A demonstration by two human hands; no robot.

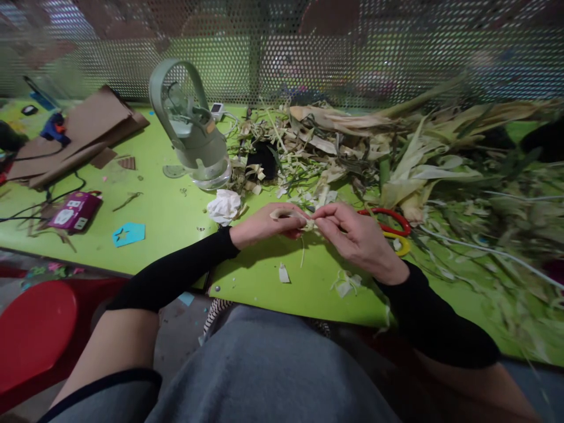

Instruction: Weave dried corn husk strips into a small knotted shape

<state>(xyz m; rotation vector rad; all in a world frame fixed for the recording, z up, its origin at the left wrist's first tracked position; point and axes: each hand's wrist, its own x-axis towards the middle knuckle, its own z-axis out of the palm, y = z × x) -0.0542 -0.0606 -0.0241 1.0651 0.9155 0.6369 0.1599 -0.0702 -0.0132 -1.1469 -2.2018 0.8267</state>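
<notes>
Just above the green table (255, 264), my left hand (282, 222) pinches a pale strip of corn husk (282, 212), which curls over its fingers. My right hand (348, 232) meets it from the other side, thumb and forefinger closed on the frayed end of the same husk. A thin fibre dangles below the left fingers. Red-handled scissors (392, 218) with a yellow lower loop lie beside my right hand, their blades hidden. Small husk scraps (284, 273) rest on the table below both hands.
Dried husks and corn leaves (423, 164) are heaped at the back right. A lidded water bottle (198, 141) and crumpled tissue (224, 207) stand left of them. Farther left are brown cardboard (83, 132), a purple box (76, 211) and a red stool (35, 335). A white cable (489, 249) crosses the right.
</notes>
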